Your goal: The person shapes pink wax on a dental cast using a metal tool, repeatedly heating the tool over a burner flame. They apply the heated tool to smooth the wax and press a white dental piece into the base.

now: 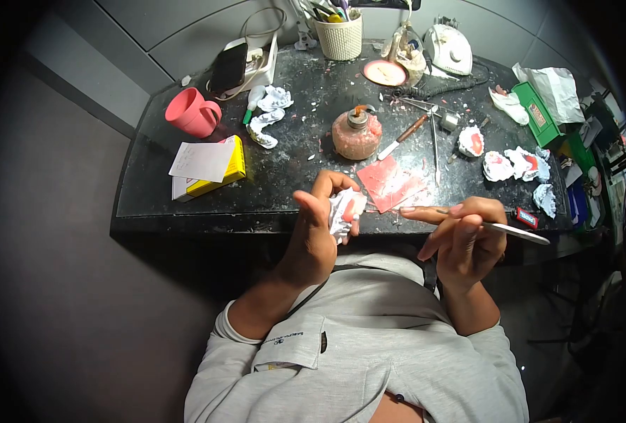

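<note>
the person sat close to the bench (292, 169), both hands raised just off its near edge. the left hand (316, 229) was curled round a small white cast (344, 211) with pink wax on it, thumb and fingers closed on it, tilting it toward the right. the right hand (464, 240) was loosely closed on a thin metal tool (519, 230), which was pinched between thumb and fingers, with the index finger stretched toward the cast. tool and cast were near but apart.

i took it for wax work on the cast, with the tool held clear for a look. a next touch would call for bringing the working tip across to the wax while the cast was held steady, perhaps by way of the burner (357, 134) behind, where i could make out no flame.

the left fingers hid most of the cast, so i couldn't tell which face was being worked. the tool's end nearest the cast was too thin to follow, and the bench's right end was lost in dark clutter.
</note>
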Demonstrator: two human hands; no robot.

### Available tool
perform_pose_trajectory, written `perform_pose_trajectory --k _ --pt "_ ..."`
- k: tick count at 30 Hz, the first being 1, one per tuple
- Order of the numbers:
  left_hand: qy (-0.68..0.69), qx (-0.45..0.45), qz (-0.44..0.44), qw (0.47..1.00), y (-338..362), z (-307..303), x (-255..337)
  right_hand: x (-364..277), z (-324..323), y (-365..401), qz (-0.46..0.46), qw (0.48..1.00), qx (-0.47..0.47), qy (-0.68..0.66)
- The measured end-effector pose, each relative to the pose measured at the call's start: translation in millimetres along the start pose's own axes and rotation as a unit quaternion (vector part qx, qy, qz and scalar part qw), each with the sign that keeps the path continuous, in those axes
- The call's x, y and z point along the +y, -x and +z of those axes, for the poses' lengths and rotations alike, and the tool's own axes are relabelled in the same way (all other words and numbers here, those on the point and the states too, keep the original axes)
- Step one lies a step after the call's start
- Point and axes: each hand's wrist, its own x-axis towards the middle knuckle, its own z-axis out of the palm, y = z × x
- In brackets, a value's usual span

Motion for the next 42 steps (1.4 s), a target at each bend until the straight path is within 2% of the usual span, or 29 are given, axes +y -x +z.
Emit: perform_pose_trajectory --k 1,2,4,5,6,8,10,12,13,14,16,18,20,22,32,39,42 --pt "0.071 -0.016 -0.01 0.997 -2 0 -3 1 -1 2 0.009 0.999 -0.009 0.038" --pt "0.071 -0.017 -0.01 0.997 -3 -1 -3 2 0 2 0.009 0.999 -0.008 0.038" --pt "0.204 -0.053 -0.069 0.975 -5 -2 -1 7 3 -3 -0.041 0.997 -0.001 0.069" --pt "0.251 -0.098 -0.057 0.961 -4 -6 0 11 8 -7 -0.071 0.996 0.014 0.044" --pt "0.251 -0.099 -0.057 0.961 -3 -6 2 9 8 -8 -0.072 0.996 0.014 0.045" --pt "0.2 -0.124 -0.062 0.97 0 -5 8 3 10 -8 0.013 0.998 0.044 0.034" --pt "0.214 -0.12 -0.038 0.969 1 -3 5 3 11 -9 0.028 0.998 0.056 0.014" --pt "0.048 -0.043 0.061 0.996 1 6 9 3 8 -5 0.06 0.996 0.056 0.036" --pt "-0.055 -0.023 0.079 0.995 3 4 13 -1 7 -5 0.082 0.995 0.051 0.031" --pt "-0.055 -0.023 0.08 0.995 3 4 10 -6 11 -8 0.065 0.996 0.036 0.044" --pt "-0.2 0.038 0.189 0.961 2 8 2 -7 8 -21 -0.024 0.989 -0.057 0.136" --pt "-0.204 0.055 0.201 0.957 0 11 2 -8 12 -21 -0.02 0.99 -0.06 0.123" --pt "-0.347 0.083 0.321 0.877 -4 11 7 -8 17 -20 -0.016 0.992 -0.063 0.11" --pt "-0.361 0.08 0.327 0.87 -2 11 11 -8 21 -20 -0.006 0.994 -0.064 0.085" --pt "-0.409 0.098 0.387 0.821 -4 10 14 -6 21 -18 -0.012 0.99 -0.066 0.126" --pt "-0.412 0.101 0.395 0.815 -3 10 12 -9 21 -21 -0.013 0.987 -0.084 0.135" --pt "-0.381 0.089 0.373 0.841 2 11 12 -12 19 -21 -0.025 0.988 -0.09 0.124"
